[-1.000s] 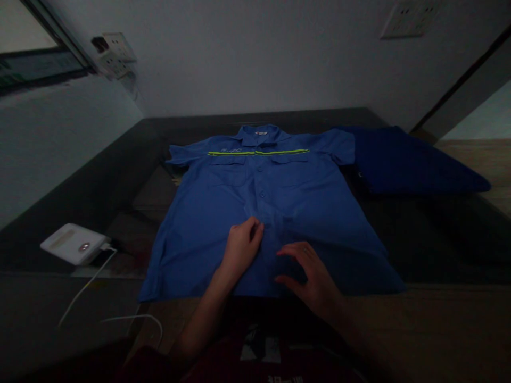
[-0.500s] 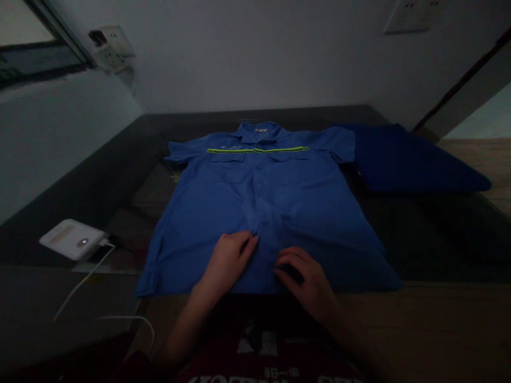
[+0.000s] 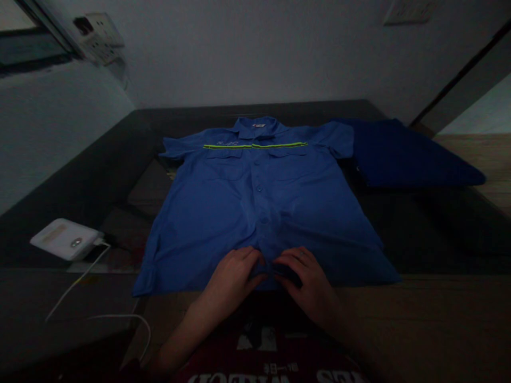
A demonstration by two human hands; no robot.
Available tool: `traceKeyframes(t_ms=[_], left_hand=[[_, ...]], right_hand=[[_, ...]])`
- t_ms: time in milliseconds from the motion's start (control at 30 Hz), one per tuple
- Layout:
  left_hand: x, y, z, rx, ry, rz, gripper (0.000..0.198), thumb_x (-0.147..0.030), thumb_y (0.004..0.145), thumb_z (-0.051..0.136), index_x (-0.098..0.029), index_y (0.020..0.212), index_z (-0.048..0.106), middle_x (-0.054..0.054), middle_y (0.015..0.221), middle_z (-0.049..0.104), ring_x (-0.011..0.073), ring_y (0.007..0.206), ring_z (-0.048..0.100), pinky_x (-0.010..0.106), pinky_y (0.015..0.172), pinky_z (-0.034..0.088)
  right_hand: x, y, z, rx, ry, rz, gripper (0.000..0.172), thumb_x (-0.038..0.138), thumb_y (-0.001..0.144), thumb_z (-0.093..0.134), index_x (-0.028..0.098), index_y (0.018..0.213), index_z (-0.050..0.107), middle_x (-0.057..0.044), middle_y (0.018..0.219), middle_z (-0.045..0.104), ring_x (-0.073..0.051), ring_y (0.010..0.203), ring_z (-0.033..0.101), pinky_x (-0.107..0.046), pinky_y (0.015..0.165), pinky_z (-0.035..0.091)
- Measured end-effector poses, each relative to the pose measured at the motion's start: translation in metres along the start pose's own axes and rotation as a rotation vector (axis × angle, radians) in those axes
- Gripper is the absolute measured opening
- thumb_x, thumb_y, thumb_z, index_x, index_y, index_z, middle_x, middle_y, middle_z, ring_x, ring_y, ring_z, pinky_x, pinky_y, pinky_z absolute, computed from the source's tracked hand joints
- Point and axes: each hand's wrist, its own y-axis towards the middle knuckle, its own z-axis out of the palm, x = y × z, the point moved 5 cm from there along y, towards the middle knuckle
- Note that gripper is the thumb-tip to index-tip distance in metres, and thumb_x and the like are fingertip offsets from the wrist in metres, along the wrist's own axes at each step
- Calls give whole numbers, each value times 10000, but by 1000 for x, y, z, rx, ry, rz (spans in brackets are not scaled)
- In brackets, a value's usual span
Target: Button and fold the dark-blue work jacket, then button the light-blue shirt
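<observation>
A blue short-sleeved work shirt lies spread face up, its collar away from me and its hem at the table's near edge. Yellow-green stripes cross the chest above two flap pockets, and buttons run down the front. Low on the button placket, my left hand pinches the cloth between thumb and fingers. Close beside it, my right hand also has curled fingers and thumb closed on the placket near the hem. What lies between the fingertips is partly hidden and dim.
A dark blue folded item lies to the right, touching the shirt's sleeve. On the left is a white power bank-like device with a white cable. Wall sockets sit at upper left. The dark table meets the wall behind.
My left hand has moved down the placket towards the hem and closer to my right hand, which stays nearly in place. The view has shifted slightly.
</observation>
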Motion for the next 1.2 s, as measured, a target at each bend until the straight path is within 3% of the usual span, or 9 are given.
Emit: traceKeyframes(t_ms=[267,500,767,967,1200], left_hand=[[-10,2,0,33,141,23,43,-216,836,606,-173,836,601,26,828,641,191,763,604,307,694,431],[-13,0,2,26,104,99,65,-221,876,549,-198,837,595,8,805,630,175,760,595,290,688,408],[-15,-5,-7,-153,3,189,130,-218,901,496,-190,828,601,21,762,619,163,727,564,287,655,389],[-17,-5,-16,-289,-70,158,176,-225,912,455,-187,778,562,25,742,606,157,712,540,284,652,388],[-16,1,-14,-304,-197,62,152,-228,907,455,-192,780,531,-19,647,523,131,632,495,259,629,376]], right_hand=[[-12,-1,-7,-194,112,101,84,206,860,572,202,831,650,-48,803,680,-195,762,640,-319,712,527],[-11,4,-10,-212,171,147,122,255,875,564,190,860,667,-47,841,703,-188,787,661,-297,738,530],[9,8,-25,-351,43,66,134,207,888,538,207,878,671,-49,824,685,-180,764,646,-297,711,532],[28,11,-18,-284,-9,-135,167,141,871,545,229,913,681,-45,835,672,-174,768,631,-313,708,526],[11,15,-10,-272,68,6,130,173,876,528,204,821,642,-50,812,656,-178,767,630,-292,707,527]])
